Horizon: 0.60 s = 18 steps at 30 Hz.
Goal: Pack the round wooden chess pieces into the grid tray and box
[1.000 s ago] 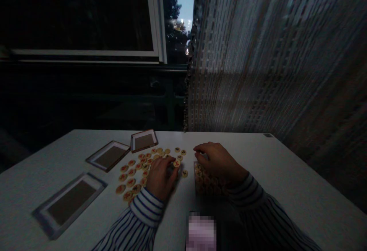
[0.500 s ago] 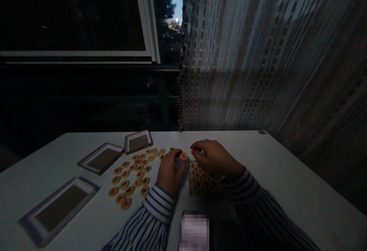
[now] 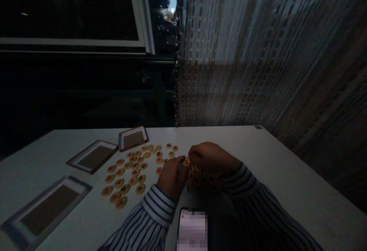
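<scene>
My left hand is closed on a round wooden piece with a red mark, held upright between thumb and fingertips. Close beside it, my right hand has its fingers bent and pressed together over the box; what they hold, if anything, is hidden. Beneath the right hand lies a box of round pieces in rows, partly covered by the hand and sleeve. Many loose round pieces with red or black marks are spread on the white table left of my left hand.
Three shallow framed trays or lids stand to the left: a large one in front, another behind it, a third at the back. A phone lies at the front edge. A string curtain hangs behind the table.
My left hand has brought its piece to the box's far left corner, and my right hand has moved in beside it. The view has shifted slightly.
</scene>
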{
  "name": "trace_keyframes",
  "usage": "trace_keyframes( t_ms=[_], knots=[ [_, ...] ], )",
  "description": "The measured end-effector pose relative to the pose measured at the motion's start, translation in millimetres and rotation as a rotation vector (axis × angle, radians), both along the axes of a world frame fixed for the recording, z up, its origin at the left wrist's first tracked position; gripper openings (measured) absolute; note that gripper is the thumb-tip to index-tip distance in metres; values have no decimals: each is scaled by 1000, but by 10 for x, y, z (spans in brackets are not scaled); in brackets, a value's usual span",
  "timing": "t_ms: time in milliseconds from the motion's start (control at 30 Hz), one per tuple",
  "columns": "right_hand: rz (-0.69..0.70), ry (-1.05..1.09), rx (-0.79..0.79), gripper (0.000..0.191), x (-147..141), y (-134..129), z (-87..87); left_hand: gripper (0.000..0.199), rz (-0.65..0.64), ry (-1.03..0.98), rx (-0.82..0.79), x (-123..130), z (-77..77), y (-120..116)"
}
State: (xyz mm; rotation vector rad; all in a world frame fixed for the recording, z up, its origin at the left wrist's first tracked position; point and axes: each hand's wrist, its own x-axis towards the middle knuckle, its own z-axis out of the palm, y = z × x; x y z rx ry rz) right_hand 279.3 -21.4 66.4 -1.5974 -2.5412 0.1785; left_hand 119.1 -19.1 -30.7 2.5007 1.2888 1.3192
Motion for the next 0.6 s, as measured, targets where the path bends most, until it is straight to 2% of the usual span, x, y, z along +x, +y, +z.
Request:
trace_keyframes(
  t_ms=[133, 400, 600],
  knots=[
    [-3, 26, -28, 26, -9, 9, -21, 25, 9, -33, 4, 2, 9, -18],
    [2, 115, -81, 24, -34, 37, -34, 25, 15, -76, -111, 22, 47, -77],
    [10, 167, -75, 22, -32, 32, -16, 27, 27, -249, -286, 45, 71, -104]
  ],
)
